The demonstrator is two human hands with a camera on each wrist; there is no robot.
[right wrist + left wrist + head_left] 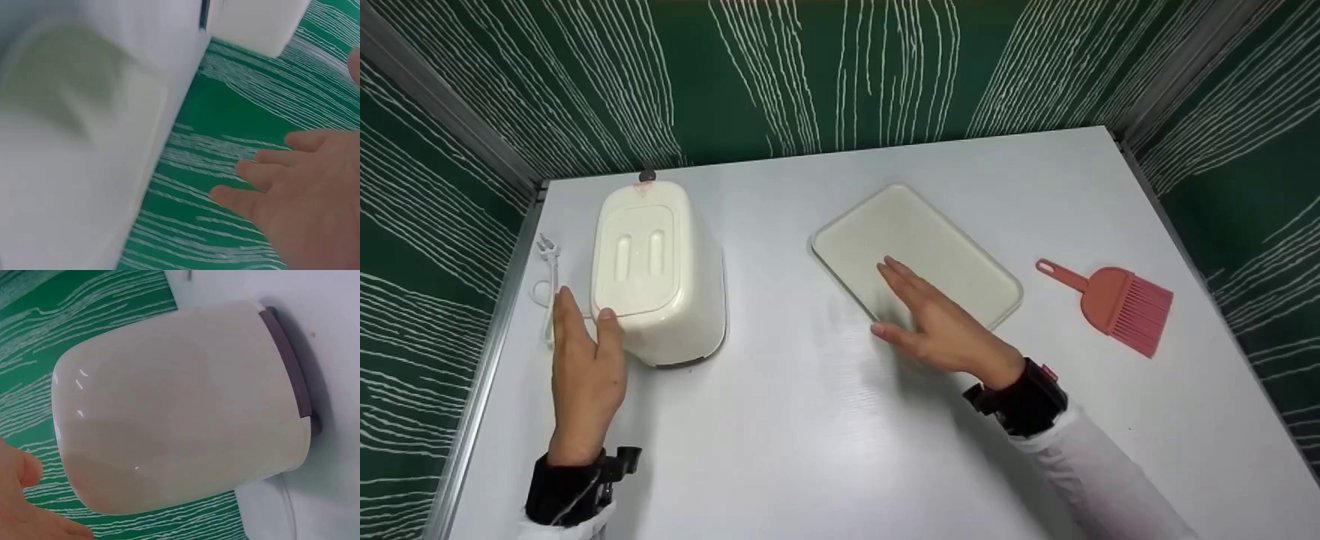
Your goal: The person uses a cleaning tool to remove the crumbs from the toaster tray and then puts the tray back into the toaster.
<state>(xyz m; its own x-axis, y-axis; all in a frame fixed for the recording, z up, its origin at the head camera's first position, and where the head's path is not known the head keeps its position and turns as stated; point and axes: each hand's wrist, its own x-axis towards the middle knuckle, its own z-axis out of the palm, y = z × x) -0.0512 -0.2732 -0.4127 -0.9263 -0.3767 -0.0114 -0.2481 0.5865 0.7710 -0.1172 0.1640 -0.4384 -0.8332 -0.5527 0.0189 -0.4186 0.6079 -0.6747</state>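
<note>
A cream toaster [701,292] with a lid [643,259] over its top stands at the left of the table. My left hand [589,375] is at its near left corner, fingers extended and thumb apart; whether it touches the toaster I cannot tell. The left wrist view shows the toaster's smooth end wall [180,405], with part of the hand [28,506] at the lower left. My right hand [941,326] hovers over the near edge of a cream rectangular tray [900,225], its fingers straight and holding nothing. In the right wrist view that hand [304,191] also shows spread fingers.
A white power cord with a plug [549,251] lies left of the toaster. To the right of the tray lies a red hand brush [1110,300] with pink bristles. Green walls with white wavy lines [885,75] surround the white table [780,450] on three sides.
</note>
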